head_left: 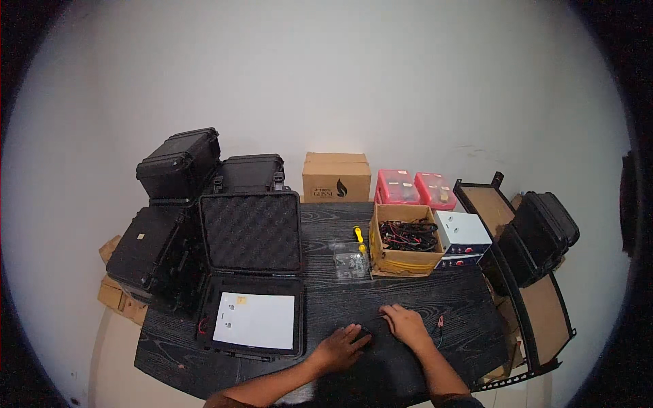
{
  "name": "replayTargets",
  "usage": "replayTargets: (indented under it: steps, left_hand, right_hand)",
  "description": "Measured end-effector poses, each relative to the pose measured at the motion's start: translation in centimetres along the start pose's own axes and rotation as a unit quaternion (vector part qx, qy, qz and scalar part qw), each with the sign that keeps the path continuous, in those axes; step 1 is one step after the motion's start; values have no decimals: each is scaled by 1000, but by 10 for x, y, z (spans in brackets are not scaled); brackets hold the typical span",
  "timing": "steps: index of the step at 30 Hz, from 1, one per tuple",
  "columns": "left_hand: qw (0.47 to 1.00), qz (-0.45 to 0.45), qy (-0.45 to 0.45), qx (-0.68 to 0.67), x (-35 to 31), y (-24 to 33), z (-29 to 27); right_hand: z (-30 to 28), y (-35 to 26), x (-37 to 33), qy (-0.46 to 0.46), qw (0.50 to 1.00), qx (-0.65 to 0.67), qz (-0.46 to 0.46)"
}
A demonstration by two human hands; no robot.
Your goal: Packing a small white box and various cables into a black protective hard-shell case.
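Observation:
My left hand rests low over the dark wood-grain table, its fingers apart and pointing right. Just right of it and slightly farther away, my right hand has its fingers reaching left, loosely bent and a little apart. No held thing shows in either hand; the dark surface between them hides small detail. Left of my left hand lies an opened black hard case with a foam-lined lid. A white panel with a dark edge sits inside it. A small red-and-dark wire lead lies right of my right hand.
Beyond my hands are a clear plastic bag, a yellow tool and a carton of tangled cables. White boxes, red-pink cases and a closed carton stand behind. Black cases pile up left; a metal-framed rack borders the right.

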State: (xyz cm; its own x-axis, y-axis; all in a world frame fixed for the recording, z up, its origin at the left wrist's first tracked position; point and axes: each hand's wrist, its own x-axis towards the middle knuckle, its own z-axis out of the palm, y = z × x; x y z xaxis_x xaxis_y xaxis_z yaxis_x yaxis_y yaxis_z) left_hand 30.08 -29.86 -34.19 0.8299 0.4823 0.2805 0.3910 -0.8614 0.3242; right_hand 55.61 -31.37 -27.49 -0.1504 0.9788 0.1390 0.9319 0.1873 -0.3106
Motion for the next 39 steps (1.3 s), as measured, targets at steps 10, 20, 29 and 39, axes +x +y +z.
replayTargets:
  steps: [10, 20, 29, 39]
  left_hand:
    - [995, -10, 7, 103, 5, 6, 2]
    - [995, -60, 43, 64, 7, 2, -4]
    - [993, -56, 6, 105, -8, -3, -10]
    - [992, -18, -51, 117, -5, -8, -23]
  right_hand:
    - [-21, -16, -10, -137, 987, 16, -76]
    - [12, -17, -11, -101, 989, 59, -93]
    - [7, -20, -3, -55, 990, 83, -98]
    - [18, -20, 9, -49, 979, 139, -143]
